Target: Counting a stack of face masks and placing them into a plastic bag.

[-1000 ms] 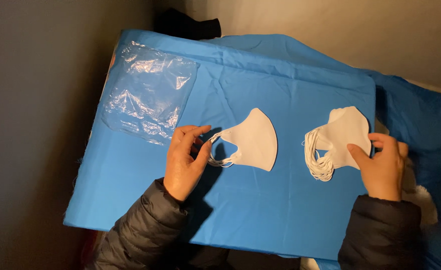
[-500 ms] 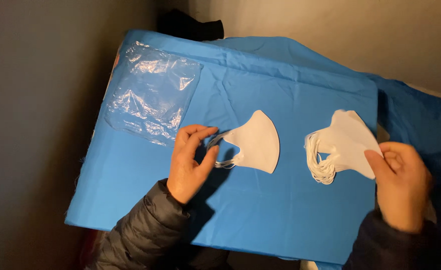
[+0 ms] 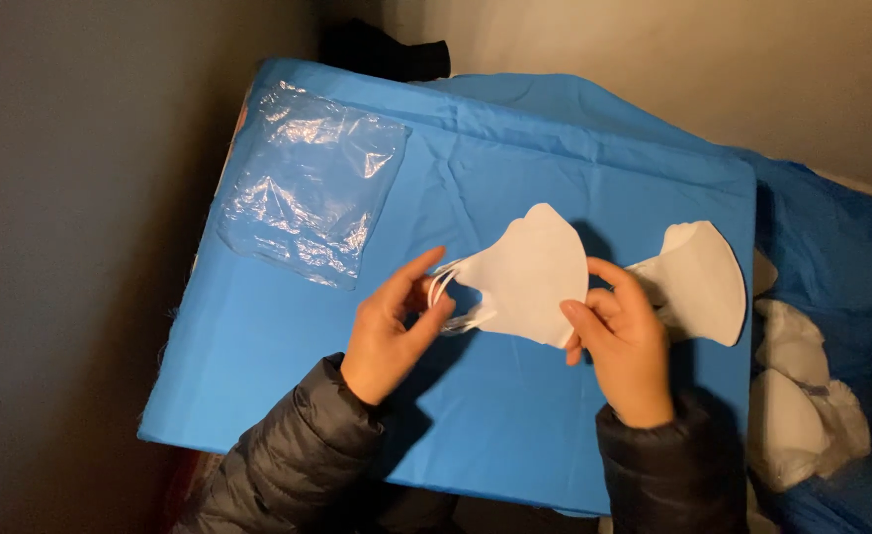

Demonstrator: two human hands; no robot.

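A folded white face mask is lifted a little above the blue cloth-covered table. My left hand pinches its white ear loops at the mask's left end. At the mask's lower right edge, my right hand grips it with fingers and thumb. A small stack of similar white masks lies on the cloth just right of my right hand.
A clear plastic bag lies flat at the table's far left. More white masks sit in a heap off the table's right edge on blue cloth. A dark object rests beyond the far edge.
My right hand left the stack of masks and moved left to grip the single mask. Both hands have raised that mask off the cloth.
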